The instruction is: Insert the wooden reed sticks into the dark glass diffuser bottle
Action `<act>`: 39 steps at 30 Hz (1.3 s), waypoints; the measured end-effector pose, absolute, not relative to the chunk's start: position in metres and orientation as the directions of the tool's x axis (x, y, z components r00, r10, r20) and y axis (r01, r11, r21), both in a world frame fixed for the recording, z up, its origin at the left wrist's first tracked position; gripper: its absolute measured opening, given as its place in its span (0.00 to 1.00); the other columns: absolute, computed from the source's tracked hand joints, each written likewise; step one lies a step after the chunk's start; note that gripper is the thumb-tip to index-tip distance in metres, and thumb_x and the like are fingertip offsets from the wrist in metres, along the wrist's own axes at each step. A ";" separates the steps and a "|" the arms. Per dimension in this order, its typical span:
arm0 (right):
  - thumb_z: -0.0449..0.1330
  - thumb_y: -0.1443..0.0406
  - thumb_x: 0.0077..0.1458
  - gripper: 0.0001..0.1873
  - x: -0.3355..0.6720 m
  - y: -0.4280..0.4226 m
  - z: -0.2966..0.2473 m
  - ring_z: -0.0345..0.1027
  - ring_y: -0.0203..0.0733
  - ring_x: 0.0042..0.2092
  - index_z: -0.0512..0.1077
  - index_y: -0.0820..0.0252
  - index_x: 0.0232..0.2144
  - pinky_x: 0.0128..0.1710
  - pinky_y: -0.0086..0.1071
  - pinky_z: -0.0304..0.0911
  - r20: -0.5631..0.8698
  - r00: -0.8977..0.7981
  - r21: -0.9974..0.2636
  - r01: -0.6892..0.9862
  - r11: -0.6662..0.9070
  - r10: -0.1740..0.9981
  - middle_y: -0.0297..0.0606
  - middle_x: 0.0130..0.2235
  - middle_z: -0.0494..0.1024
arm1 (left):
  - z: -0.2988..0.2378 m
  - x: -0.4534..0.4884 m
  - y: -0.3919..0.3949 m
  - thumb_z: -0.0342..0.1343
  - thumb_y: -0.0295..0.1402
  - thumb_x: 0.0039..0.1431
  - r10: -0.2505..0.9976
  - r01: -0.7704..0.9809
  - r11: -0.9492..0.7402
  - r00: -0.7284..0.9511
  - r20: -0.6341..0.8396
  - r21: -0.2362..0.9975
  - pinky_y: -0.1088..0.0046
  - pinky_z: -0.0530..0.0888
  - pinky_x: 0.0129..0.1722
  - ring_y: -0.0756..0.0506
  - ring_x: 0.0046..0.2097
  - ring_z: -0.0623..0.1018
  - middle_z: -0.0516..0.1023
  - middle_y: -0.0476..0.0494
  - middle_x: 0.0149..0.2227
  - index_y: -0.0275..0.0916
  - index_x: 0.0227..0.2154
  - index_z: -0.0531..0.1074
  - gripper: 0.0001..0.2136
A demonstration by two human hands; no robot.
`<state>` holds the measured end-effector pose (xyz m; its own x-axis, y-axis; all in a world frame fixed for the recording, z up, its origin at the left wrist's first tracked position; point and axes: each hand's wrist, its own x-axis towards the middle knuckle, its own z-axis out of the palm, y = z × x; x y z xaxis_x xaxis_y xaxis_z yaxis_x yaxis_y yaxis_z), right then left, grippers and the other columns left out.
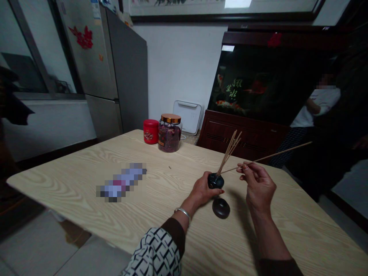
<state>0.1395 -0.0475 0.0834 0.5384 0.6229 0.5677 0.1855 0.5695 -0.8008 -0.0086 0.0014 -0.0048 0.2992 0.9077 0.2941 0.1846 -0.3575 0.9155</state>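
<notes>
My left hand (202, 189) is wrapped round a small dark round bottle (215, 180) standing on the light wooden table (86, 191). Several thin wooden sticks (230, 151) fan up and to the right out of the bottle's mouth. My right hand (257, 184) pinches one long thin stick (276, 154) between thumb and fingers; the stick slants up to the right, its low end near the bottle's mouth. A dark round lid (221, 207) lies flat on the table just in front of the bottle.
A glass jar with a copper lid (170, 132) and a red tin (151, 131) stand at the table's far edge. A blurred flat item (122, 182) lies left of centre. Beyond are a grey fridge (115, 69), a fish tank (258, 84) and a seated person (316, 107).
</notes>
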 end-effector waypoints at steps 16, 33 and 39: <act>0.60 0.56 0.55 0.13 0.135 -0.030 0.072 0.72 0.41 0.34 0.75 0.60 0.34 0.36 0.35 0.66 0.556 0.247 -0.774 0.503 0.386 0.794 0.39 0.34 0.79 | -0.003 -0.010 0.001 0.70 0.42 0.42 0.901 0.176 -0.362 0.316 0.296 0.915 0.70 0.71 0.42 0.43 0.42 0.76 0.77 0.45 0.41 0.41 0.49 0.66 0.31; 0.65 0.55 0.47 0.30 0.151 -0.019 0.019 0.74 0.47 0.43 0.67 0.56 0.52 0.45 0.39 0.66 0.235 -0.003 -0.776 0.602 0.189 0.972 0.42 0.47 0.78 | -0.010 -0.028 0.009 0.67 0.31 0.41 0.883 -0.013 -0.269 0.396 0.252 0.963 0.53 0.56 0.64 0.34 0.66 0.56 0.51 0.32 0.67 0.40 0.66 0.46 0.50; 0.66 0.54 0.44 0.28 0.162 0.025 0.016 0.75 0.48 0.38 0.71 0.57 0.47 0.42 0.40 0.66 0.263 0.122 -0.759 0.639 0.127 0.957 0.43 0.41 0.80 | -0.016 -0.025 0.020 0.56 0.23 0.48 0.970 -0.062 -0.222 0.089 0.227 0.973 0.57 0.64 0.58 0.39 0.60 0.66 0.67 0.33 0.59 0.40 0.56 0.61 0.29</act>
